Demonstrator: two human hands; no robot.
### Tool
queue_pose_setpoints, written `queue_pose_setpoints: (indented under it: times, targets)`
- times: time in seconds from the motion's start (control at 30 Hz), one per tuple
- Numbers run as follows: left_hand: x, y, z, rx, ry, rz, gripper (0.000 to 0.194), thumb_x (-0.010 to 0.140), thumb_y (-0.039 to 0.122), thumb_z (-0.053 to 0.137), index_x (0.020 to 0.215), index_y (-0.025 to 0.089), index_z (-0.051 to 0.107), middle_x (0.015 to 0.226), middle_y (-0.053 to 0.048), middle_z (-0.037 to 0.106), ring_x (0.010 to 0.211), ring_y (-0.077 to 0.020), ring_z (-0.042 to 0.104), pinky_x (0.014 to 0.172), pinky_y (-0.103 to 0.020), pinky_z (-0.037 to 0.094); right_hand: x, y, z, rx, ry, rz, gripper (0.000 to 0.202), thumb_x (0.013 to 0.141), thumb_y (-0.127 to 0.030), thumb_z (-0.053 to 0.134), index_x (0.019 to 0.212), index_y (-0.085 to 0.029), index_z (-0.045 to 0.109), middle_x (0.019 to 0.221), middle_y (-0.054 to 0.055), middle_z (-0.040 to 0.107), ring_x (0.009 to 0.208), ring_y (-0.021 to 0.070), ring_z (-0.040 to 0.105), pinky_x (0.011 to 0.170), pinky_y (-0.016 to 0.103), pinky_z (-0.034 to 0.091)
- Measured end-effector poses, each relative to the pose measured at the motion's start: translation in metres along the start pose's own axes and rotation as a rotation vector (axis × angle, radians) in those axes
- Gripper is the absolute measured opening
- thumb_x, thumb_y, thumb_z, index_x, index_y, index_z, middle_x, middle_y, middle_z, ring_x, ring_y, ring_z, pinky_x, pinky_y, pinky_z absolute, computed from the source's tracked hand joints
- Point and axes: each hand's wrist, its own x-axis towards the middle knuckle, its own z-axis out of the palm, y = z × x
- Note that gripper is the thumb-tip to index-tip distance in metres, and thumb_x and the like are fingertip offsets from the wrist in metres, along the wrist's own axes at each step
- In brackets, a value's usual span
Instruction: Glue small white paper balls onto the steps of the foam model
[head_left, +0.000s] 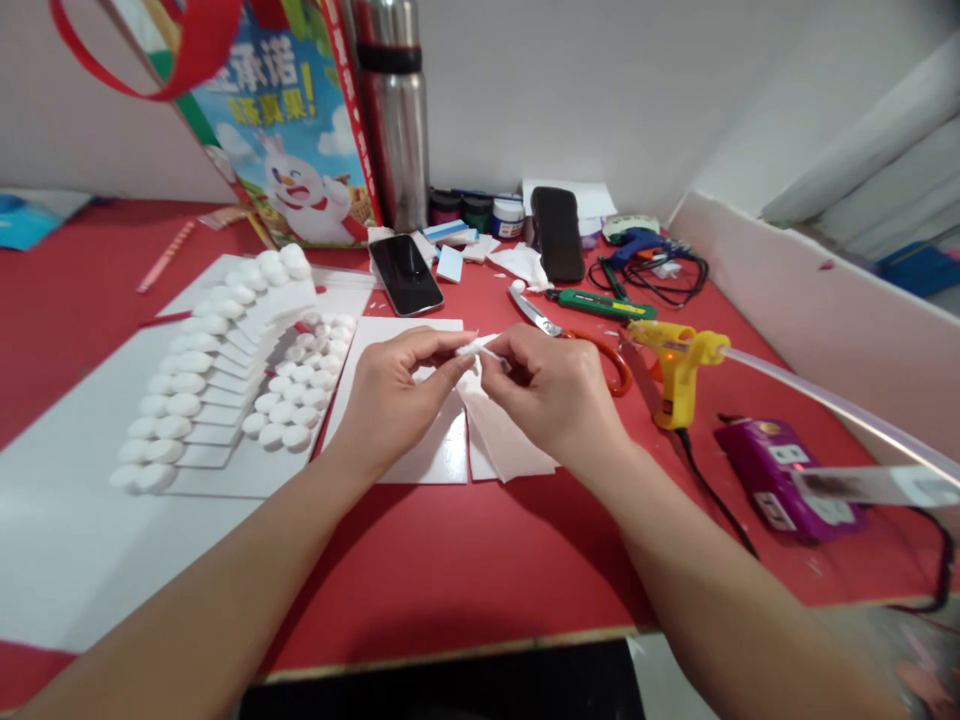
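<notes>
Both hands meet over the middle of the red table, their fingertips close together. My left hand (401, 390) pinches one side of a small crumpled white piece (472, 349), and my right hand (547, 385) pinches the other side. Its exact shape is partly hidden by the fingers. Beneath the hands lie a white board (442, 455) and a thin pale sheet (514, 440). To the left, rows of white round pieces (191, 362) line layered white cards, beside a cluster of smaller white rounds (296, 390).
Orange-handled scissors (619, 365), a green cutter (604, 304) and a yellow glue gun (679, 365) lie right of my hands. A purple box (787, 480) sits farther right. Phones (406, 275), a steel flask (397, 130) and a printed bag (292, 150) are behind.
</notes>
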Motion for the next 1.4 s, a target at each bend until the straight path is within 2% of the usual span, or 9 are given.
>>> queue_pose_setpoints:
  times: [0.23,0.33,0.47,0.57,0.73,0.83,1.07,1.2,1.4]
  targets:
    - [0.003,0.003,-0.002,-0.117,-0.041,-0.106,0.017,0.084,0.025,0.079,0.098,0.017,0.081,0.093,-0.005,0.081,0.084,-0.0179,0.075,0.076,-0.026,0.059,-0.003,0.006,0.000,-0.193,-0.022,-0.226,0.016,0.093,-0.019,0.053,0.078,-0.017,0.060,0.063,0.001,0.061,0.056,0.0136,0.049,0.057,0.028,0.031]
    - [0.005,0.005,-0.005,-0.095,-0.073,-0.086,0.013,0.082,0.022,0.081,0.094,0.017,0.080,0.087,-0.003,0.080,0.078,-0.0164,0.073,0.071,-0.025,0.058,-0.003,0.009,-0.003,-0.186,-0.048,-0.280,0.015,0.093,-0.017,0.053,0.080,-0.017,0.061,0.063,0.002,0.061,0.055,0.0140,0.048,0.055,0.029,0.029]
    - [0.006,0.006,-0.008,-0.031,-0.075,0.023,0.012,0.081,0.023,0.083,0.090,0.018,0.078,0.088,-0.002,0.079,0.081,-0.0164,0.072,0.076,-0.026,0.058,-0.003,0.007,-0.008,-0.110,-0.078,-0.297,0.014,0.093,-0.016,0.052,0.088,-0.015,0.065,0.067,0.004,0.065,0.058,0.0147,0.052,0.056,0.030,0.032]
    - [0.005,0.005,-0.009,-0.021,-0.075,0.091,0.012,0.083,0.024,0.081,0.092,0.019,0.076,0.090,-0.002,0.078,0.083,-0.0160,0.073,0.080,-0.027,0.058,-0.002,0.001,-0.011,0.083,-0.090,-0.177,0.012,0.091,-0.017,0.056,0.090,-0.015,0.067,0.066,0.003,0.064,0.056,0.0136,0.053,0.055,0.028,0.036]
    - [0.003,0.000,-0.007,-0.161,-0.096,0.085,0.017,0.087,0.026,0.078,0.102,0.019,0.072,0.096,-0.004,0.079,0.088,-0.0191,0.076,0.084,-0.032,0.060,0.009,-0.001,-0.015,0.879,-0.212,0.477,0.028,0.098,-0.038,0.053,0.086,-0.016,0.066,0.067,0.003,0.067,0.041,0.0104,0.052,0.038,0.025,0.032]
    - [0.002,-0.002,-0.007,-0.166,-0.103,0.102,0.016,0.089,0.026,0.076,0.103,0.020,0.073,0.098,-0.004,0.078,0.088,-0.0195,0.075,0.083,-0.033,0.060,0.013,0.003,-0.015,1.161,-0.317,0.660,0.027,0.096,-0.039,0.059,0.083,-0.015,0.065,0.068,0.004,0.069,0.039,0.0099,0.052,0.033,0.022,0.027]
    - [0.005,-0.004,-0.010,-0.003,-0.072,0.158,0.015,0.089,0.027,0.075,0.103,0.022,0.076,0.099,-0.003,0.078,0.089,-0.0178,0.073,0.082,-0.030,0.058,0.012,0.006,-0.015,1.272,-0.315,0.699,0.029,0.079,-0.033,0.085,0.074,-0.014,0.064,0.061,-0.002,0.063,0.041,0.0036,0.042,0.035,0.017,0.021]
    - [0.005,-0.001,-0.011,0.038,-0.091,0.160,0.013,0.090,0.029,0.074,0.101,0.022,0.077,0.095,-0.003,0.078,0.086,-0.0166,0.071,0.081,-0.028,0.057,0.012,0.006,-0.017,1.193,-0.329,0.676,0.031,0.073,-0.035,0.089,0.077,-0.012,0.068,0.072,0.003,0.071,0.044,0.0027,0.043,0.036,0.018,0.023]
    - [0.005,0.002,-0.011,0.069,-0.098,0.087,0.018,0.090,0.033,0.074,0.102,0.020,0.077,0.099,-0.005,0.079,0.087,-0.0187,0.072,0.081,-0.030,0.057,0.010,-0.002,-0.014,0.926,-0.231,0.591,0.028,0.074,-0.036,0.087,0.079,-0.013,0.070,0.067,0.003,0.072,0.042,0.0045,0.044,0.036,0.020,0.026]
